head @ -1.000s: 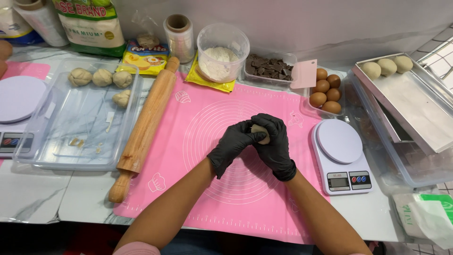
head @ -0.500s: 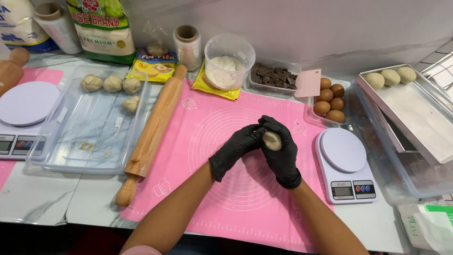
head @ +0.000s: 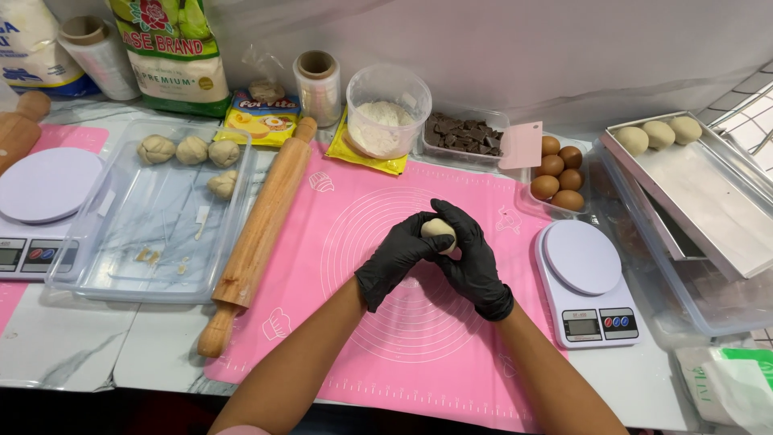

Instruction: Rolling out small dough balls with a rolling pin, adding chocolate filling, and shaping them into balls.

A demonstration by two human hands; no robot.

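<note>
Presently: one small pale round dough ball [head: 439, 232], cupped between my two hands above the middle of the pink silicone baking mat [head: 338, 242]. My left hand [head: 396, 262], in a black glove, closes on it from the left with fingers curled; my right hand [head: 471, 254], also gloved black, wraps it from the right and behind. Only the top of the ball shows between the fingers.

Adjacent items: long wooden rolling pin [head: 256, 242] lying along the mat's left edge; clear plastic tray [head: 121, 266] beyond it, carrying four knotted dough pieces [head: 192, 151]; white digital kitchen scale [head: 586, 278] just right of my hands; brown eggs [head: 558, 173] in a clear box behind the scale; clear tub of white flour [head: 386, 121]; clear tray of dark chocolate pieces [head: 465, 135]; metal tray [head: 708, 201] at right holding three smooth dough balls [head: 659, 134].

Change since half a second ago: hands and ball sit in much the same spot over the mat; my left fingers have closed further over the ball, so less of it shows.

Obscured: underside of the ball hidden by both palms; a second scale [head: 40, 201] at left and the white-and-green packet [head: 729, 387] at lower right are cut by the frame; the marble-patterned table [head: 72, 346] shows only at the near edge.
</note>
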